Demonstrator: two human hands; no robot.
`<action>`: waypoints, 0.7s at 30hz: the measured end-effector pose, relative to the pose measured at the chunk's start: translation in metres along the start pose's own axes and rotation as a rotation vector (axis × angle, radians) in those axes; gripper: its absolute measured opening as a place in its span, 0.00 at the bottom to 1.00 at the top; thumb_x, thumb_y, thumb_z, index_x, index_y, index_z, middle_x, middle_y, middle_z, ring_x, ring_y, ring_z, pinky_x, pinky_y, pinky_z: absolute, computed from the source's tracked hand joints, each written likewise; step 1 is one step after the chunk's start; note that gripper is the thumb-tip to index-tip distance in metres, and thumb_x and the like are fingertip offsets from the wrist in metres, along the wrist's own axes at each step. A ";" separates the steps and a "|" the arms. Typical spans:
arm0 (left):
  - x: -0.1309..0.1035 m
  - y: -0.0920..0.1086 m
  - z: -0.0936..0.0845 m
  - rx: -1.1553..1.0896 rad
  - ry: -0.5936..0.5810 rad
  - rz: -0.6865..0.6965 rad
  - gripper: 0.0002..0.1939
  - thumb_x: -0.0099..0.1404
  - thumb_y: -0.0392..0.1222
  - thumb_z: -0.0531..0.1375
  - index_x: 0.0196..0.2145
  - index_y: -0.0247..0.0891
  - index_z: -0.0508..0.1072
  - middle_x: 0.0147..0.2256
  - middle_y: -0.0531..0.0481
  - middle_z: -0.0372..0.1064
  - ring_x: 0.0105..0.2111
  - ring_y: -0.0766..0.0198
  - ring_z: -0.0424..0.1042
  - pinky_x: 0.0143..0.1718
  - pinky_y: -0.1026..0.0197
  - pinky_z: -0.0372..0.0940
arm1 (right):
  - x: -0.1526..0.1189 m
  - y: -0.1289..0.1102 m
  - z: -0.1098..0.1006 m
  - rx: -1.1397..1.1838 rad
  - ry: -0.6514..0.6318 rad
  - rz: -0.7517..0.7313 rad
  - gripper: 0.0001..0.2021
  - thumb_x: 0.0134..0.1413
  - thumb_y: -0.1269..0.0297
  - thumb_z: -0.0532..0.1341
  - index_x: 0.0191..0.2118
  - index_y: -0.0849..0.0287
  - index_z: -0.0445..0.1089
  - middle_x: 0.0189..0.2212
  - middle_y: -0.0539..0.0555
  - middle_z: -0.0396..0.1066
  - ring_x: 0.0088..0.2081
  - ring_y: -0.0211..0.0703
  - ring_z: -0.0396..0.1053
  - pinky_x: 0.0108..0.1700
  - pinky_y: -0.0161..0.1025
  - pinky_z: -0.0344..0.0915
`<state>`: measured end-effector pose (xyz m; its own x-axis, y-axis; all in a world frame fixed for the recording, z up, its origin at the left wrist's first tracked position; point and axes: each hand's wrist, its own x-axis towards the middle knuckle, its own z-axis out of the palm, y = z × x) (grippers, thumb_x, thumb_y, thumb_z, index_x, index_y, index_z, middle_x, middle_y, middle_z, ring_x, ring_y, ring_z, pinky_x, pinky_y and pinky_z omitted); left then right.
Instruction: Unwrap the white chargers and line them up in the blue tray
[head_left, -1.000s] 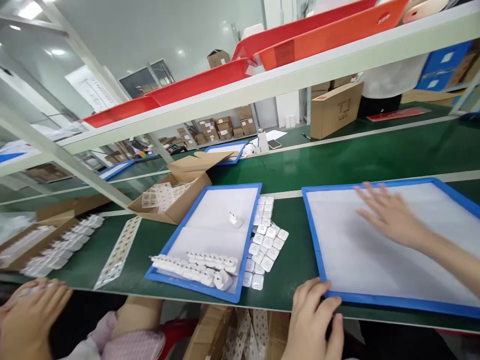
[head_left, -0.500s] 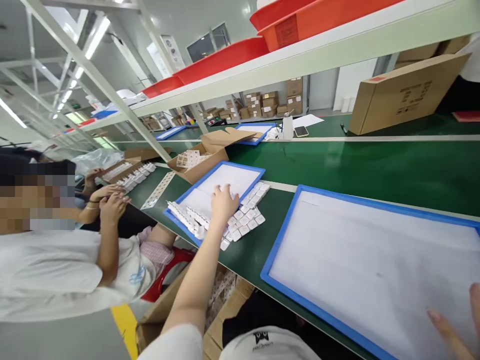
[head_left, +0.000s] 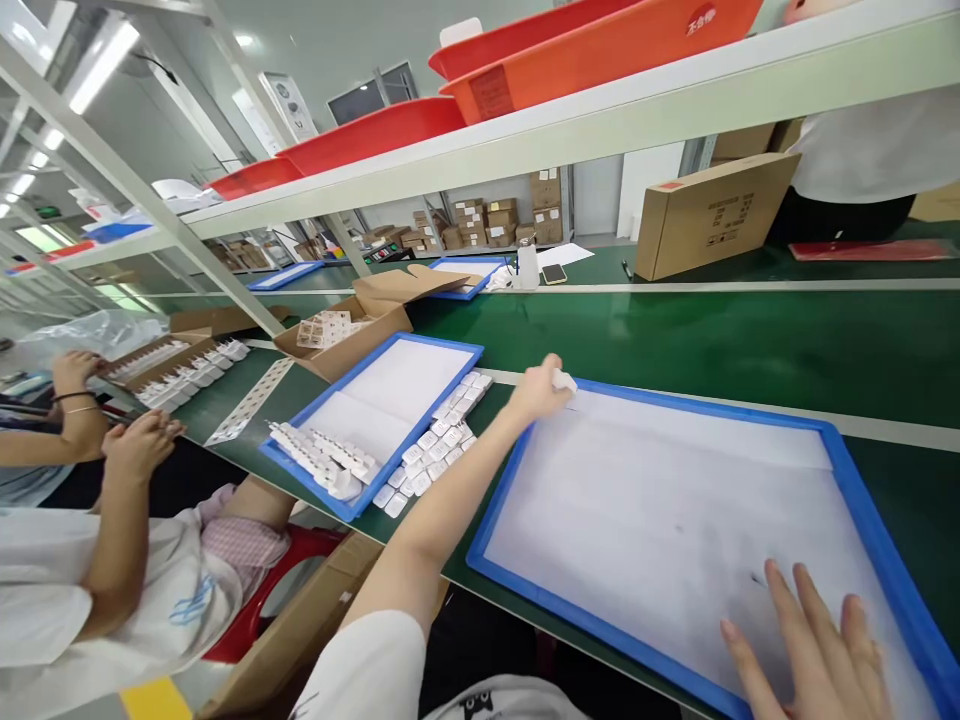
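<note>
- The white piece point(head_left: 565, 383) is at the far left corner of the blue-rimmed tray point(head_left: 883, 540), with the fingers of the left hand's grip point(head_left: 541, 390) clamped on it.
- Its exposed end points rightward, away from those fingers; partly hidden, its long axis cannot be told.
- It looks small, plain white and blocky.
- The right hand's grip point(head_left: 821, 650) has its fingers apart over the tray's near right part; contact is unclear.
</note>
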<state>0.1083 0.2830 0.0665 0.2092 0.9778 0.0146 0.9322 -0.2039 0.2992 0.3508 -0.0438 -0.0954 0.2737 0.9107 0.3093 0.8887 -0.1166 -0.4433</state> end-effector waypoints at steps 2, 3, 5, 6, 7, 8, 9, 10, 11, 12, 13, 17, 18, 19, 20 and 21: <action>0.009 0.014 0.020 0.013 -0.041 0.037 0.19 0.73 0.46 0.63 0.57 0.36 0.72 0.54 0.42 0.73 0.49 0.54 0.76 0.50 0.46 0.75 | 0.003 0.001 -0.003 -0.057 0.005 -0.125 0.41 0.65 0.44 0.55 0.77 0.51 0.44 0.73 0.66 0.53 0.72 0.91 0.42 0.50 0.87 0.67; 0.012 0.015 0.025 0.020 -0.049 0.045 0.19 0.73 0.46 0.63 0.58 0.36 0.71 0.54 0.41 0.72 0.50 0.53 0.76 0.50 0.46 0.75 | 0.005 -0.001 -0.006 -0.075 0.019 -0.201 0.39 0.65 0.46 0.55 0.76 0.51 0.47 0.71 0.66 0.57 0.71 0.90 0.46 0.50 0.84 0.70; 0.015 0.009 0.029 0.029 -0.047 0.059 0.20 0.73 0.46 0.63 0.58 0.36 0.71 0.56 0.41 0.72 0.51 0.53 0.76 0.51 0.45 0.75 | 0.009 -0.012 -0.013 -0.095 0.042 -0.396 0.31 0.67 0.49 0.55 0.72 0.50 0.58 0.68 0.62 0.63 0.68 0.83 0.58 0.50 0.75 0.75; 0.016 0.004 0.028 0.029 -0.043 0.071 0.20 0.73 0.46 0.63 0.59 0.36 0.71 0.56 0.41 0.71 0.51 0.52 0.75 0.51 0.45 0.75 | 0.012 -0.018 -0.017 -0.102 0.042 -0.507 0.27 0.67 0.49 0.55 0.68 0.49 0.64 0.67 0.59 0.66 0.66 0.78 0.63 0.49 0.70 0.77; 0.016 -0.002 0.026 0.026 -0.038 0.084 0.20 0.73 0.46 0.63 0.59 0.36 0.71 0.56 0.41 0.71 0.51 0.52 0.75 0.51 0.44 0.75 | 0.015 -0.025 -0.021 -0.113 0.038 -0.613 0.23 0.68 0.49 0.56 0.63 0.49 0.70 0.65 0.56 0.69 0.64 0.74 0.67 0.48 0.65 0.79; 0.017 -0.007 0.024 0.020 -0.033 0.101 0.20 0.73 0.46 0.63 0.59 0.37 0.71 0.57 0.41 0.71 0.51 0.52 0.75 0.51 0.45 0.75 | 0.017 -0.031 -0.024 -0.127 0.028 -0.705 0.20 0.68 0.48 0.57 0.58 0.49 0.74 0.64 0.54 0.71 0.62 0.70 0.70 0.48 0.61 0.79; 0.017 -0.011 0.021 0.010 -0.028 0.120 0.20 0.73 0.46 0.63 0.59 0.37 0.71 0.57 0.41 0.71 0.51 0.52 0.75 0.51 0.45 0.75 | 0.020 -0.035 -0.026 -0.144 0.017 -0.772 0.18 0.69 0.48 0.58 0.54 0.50 0.77 0.62 0.53 0.72 0.60 0.68 0.72 0.48 0.58 0.79; 0.017 -0.015 0.018 -0.003 -0.022 0.141 0.20 0.73 0.46 0.63 0.59 0.37 0.70 0.56 0.41 0.71 0.51 0.53 0.75 0.51 0.45 0.75 | 0.021 -0.037 -0.027 -0.161 0.010 -0.816 0.17 0.70 0.50 0.58 0.51 0.51 0.79 0.61 0.52 0.73 0.59 0.65 0.73 0.48 0.56 0.79; 0.016 -0.018 0.014 -0.020 -0.012 0.161 0.21 0.73 0.46 0.63 0.59 0.37 0.70 0.56 0.41 0.71 0.51 0.53 0.76 0.51 0.45 0.75 | 0.022 -0.037 -0.027 -0.175 0.007 -0.842 0.16 0.71 0.53 0.57 0.49 0.52 0.80 0.60 0.52 0.75 0.59 0.64 0.74 0.49 0.55 0.78; 0.013 -0.022 0.010 -0.039 0.005 0.180 0.21 0.73 0.46 0.63 0.60 0.37 0.70 0.57 0.41 0.70 0.51 0.53 0.75 0.51 0.45 0.75 | 0.023 -0.036 -0.027 -0.184 0.008 -0.858 0.15 0.71 0.56 0.56 0.47 0.52 0.80 0.59 0.51 0.75 0.59 0.63 0.74 0.50 0.54 0.77; 0.009 -0.025 0.004 -0.061 0.027 0.197 0.22 0.73 0.46 0.63 0.61 0.37 0.68 0.58 0.40 0.70 0.51 0.52 0.75 0.51 0.45 0.74 | 0.023 -0.034 -0.026 -0.187 0.006 -0.869 0.15 0.71 0.60 0.55 0.47 0.52 0.80 0.59 0.51 0.75 0.60 0.62 0.73 0.51 0.54 0.76; -0.040 -0.060 -0.034 -0.159 0.158 0.238 0.36 0.71 0.42 0.63 0.71 0.39 0.54 0.63 0.35 0.61 0.47 0.54 0.77 0.51 0.50 0.73 | 0.022 -0.023 -0.024 -0.172 -0.023 -0.898 0.16 0.71 0.61 0.56 0.53 0.52 0.79 0.61 0.51 0.74 0.61 0.60 0.73 0.53 0.52 0.74; -0.060 -0.075 -0.046 -0.179 0.200 0.235 0.37 0.71 0.42 0.62 0.72 0.39 0.52 0.63 0.35 0.60 0.46 0.55 0.77 0.50 0.51 0.73 | 0.022 -0.020 -0.024 -0.161 -0.030 -0.903 0.16 0.71 0.60 0.56 0.55 0.51 0.78 0.62 0.51 0.73 0.61 0.59 0.73 0.53 0.51 0.74; -0.084 -0.091 -0.058 -0.196 0.244 0.223 0.36 0.71 0.42 0.61 0.71 0.39 0.52 0.63 0.35 0.60 0.46 0.57 0.77 0.50 0.52 0.73 | 0.021 -0.017 -0.024 -0.145 -0.031 -0.908 0.17 0.71 0.59 0.56 0.56 0.51 0.78 0.62 0.50 0.72 0.60 0.59 0.73 0.52 0.50 0.75; -0.110 -0.107 -0.068 -0.206 0.294 0.201 0.33 0.71 0.42 0.60 0.70 0.40 0.56 0.62 0.36 0.61 0.45 0.57 0.76 0.51 0.52 0.72 | 0.021 -0.014 -0.023 -0.119 -0.033 -0.908 0.18 0.71 0.58 0.56 0.58 0.50 0.77 0.62 0.50 0.72 0.60 0.59 0.74 0.51 0.49 0.75; -0.138 -0.124 -0.077 -0.212 0.343 0.172 0.28 0.72 0.43 0.59 0.67 0.40 0.60 0.60 0.37 0.63 0.44 0.58 0.76 0.50 0.52 0.72 | 0.020 -0.010 -0.022 -0.083 -0.042 -0.899 0.19 0.71 0.56 0.56 0.59 0.48 0.76 0.62 0.49 0.72 0.59 0.58 0.74 0.50 0.48 0.75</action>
<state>-0.0587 0.1769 0.1004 0.2126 0.8973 0.3867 0.8033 -0.3859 0.4536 0.3557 -0.0329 -0.0658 -0.5495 0.6856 0.4776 0.7849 0.6195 0.0138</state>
